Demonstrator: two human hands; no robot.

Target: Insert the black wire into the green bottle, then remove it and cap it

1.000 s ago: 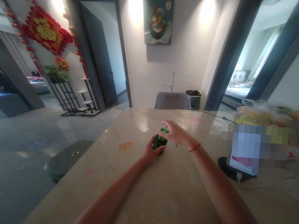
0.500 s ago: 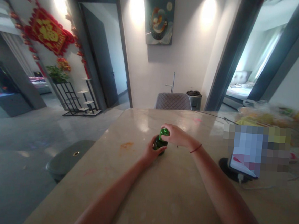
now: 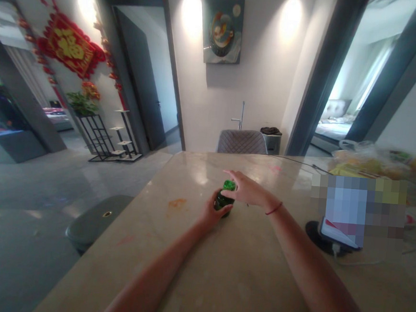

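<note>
One green container [image 3: 225, 200], on the counter [image 3: 242, 269] in front of the chair [image 3: 242, 142], gripped round its body by the fingers of the left hand [image 3: 211, 211]. One right hand [image 3: 246, 189], fingers spread about the container's top, contact unclear. Also: one phone [image 3: 339, 233], nearer than the chair and to its right; one picture [image 3: 223, 30], above the chair.

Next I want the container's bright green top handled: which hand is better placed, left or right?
Probably the right hand: it is spread open at the bright green top, though contact is unclear. The left hand is wrapped around the darker green container below, so it seems better suited to steadying.
</note>
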